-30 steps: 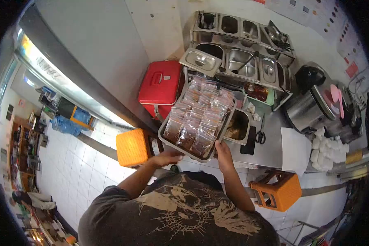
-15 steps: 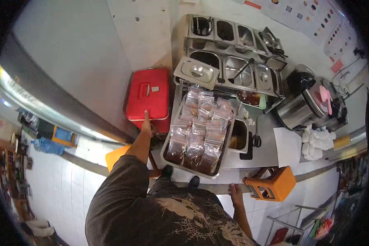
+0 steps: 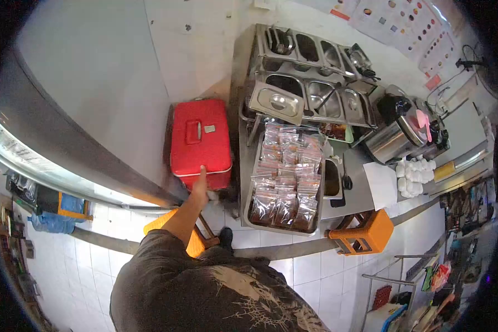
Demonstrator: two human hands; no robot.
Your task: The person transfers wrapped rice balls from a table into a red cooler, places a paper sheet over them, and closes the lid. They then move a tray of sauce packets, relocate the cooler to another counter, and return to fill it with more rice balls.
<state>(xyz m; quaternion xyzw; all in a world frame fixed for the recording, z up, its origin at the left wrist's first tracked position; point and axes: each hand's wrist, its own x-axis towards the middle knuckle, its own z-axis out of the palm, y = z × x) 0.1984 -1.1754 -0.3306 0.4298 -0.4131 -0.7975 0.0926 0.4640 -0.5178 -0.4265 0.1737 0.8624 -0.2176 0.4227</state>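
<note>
My left hand point(image 3: 200, 187) is at the near side of a red cooler box point(image 3: 200, 130), closed on its front edge. One digit points up against the front just below the lid; the other fingers are partly hidden. The lid is down, with a recessed handle and a small pale label on top. My right hand is out of view. To the right of the cooler box, a metal tray point(image 3: 285, 228) on the steel counter holds many small clear zip bags point(image 3: 285, 177) with dark reddish contents.
A steel rack of food pans point(image 3: 322, 99) stands behind the tray. Farther right are a large steel pot point(image 3: 395, 138) and white bundles point(image 3: 414, 176). Orange stools point(image 3: 365, 231) stand at the counter's front and beside my left arm. A grey panel rises left of the cooler.
My right hand has dropped out of view. My left hand stays at the cooler's front edge. The view has shifted, so the tray appears farther right and the cooler slightly lower.
</note>
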